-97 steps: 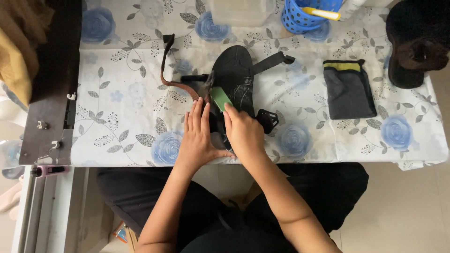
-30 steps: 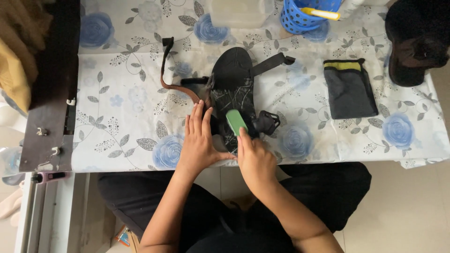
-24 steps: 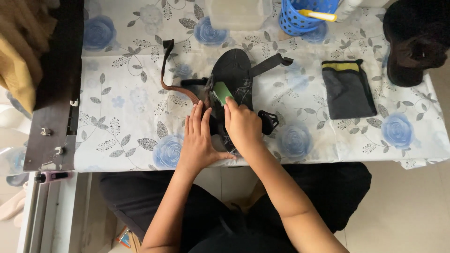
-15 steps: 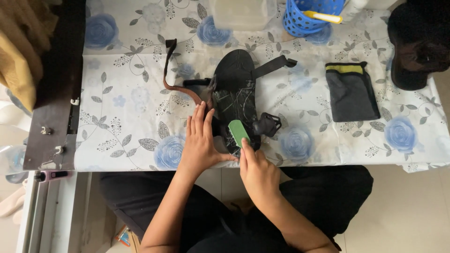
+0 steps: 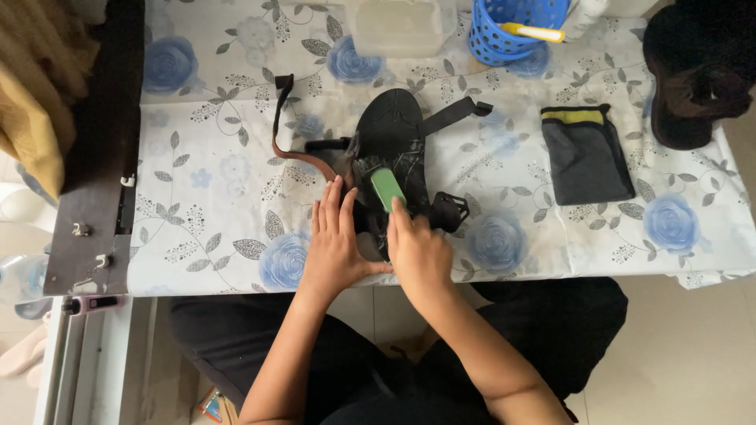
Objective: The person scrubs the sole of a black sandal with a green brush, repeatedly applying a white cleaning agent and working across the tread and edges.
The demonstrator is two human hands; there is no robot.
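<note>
A black strapped sandal (image 5: 394, 138), sole up, is pinned flat by the open left hand (image 5: 337, 248); a small green brush (image 5: 387, 189) is gripped by the right hand (image 5: 419, 253).

Single head-worn view, looks almost straight down from above the seated person onto table (image 5: 220, 236) edge. Medium range: full table width fits, both forearms enter from the bottom, lap and floor visible below. Far table edge at top of frame, dark cabinet (image 5: 102, 157) along the left. No second view to share with
</note>
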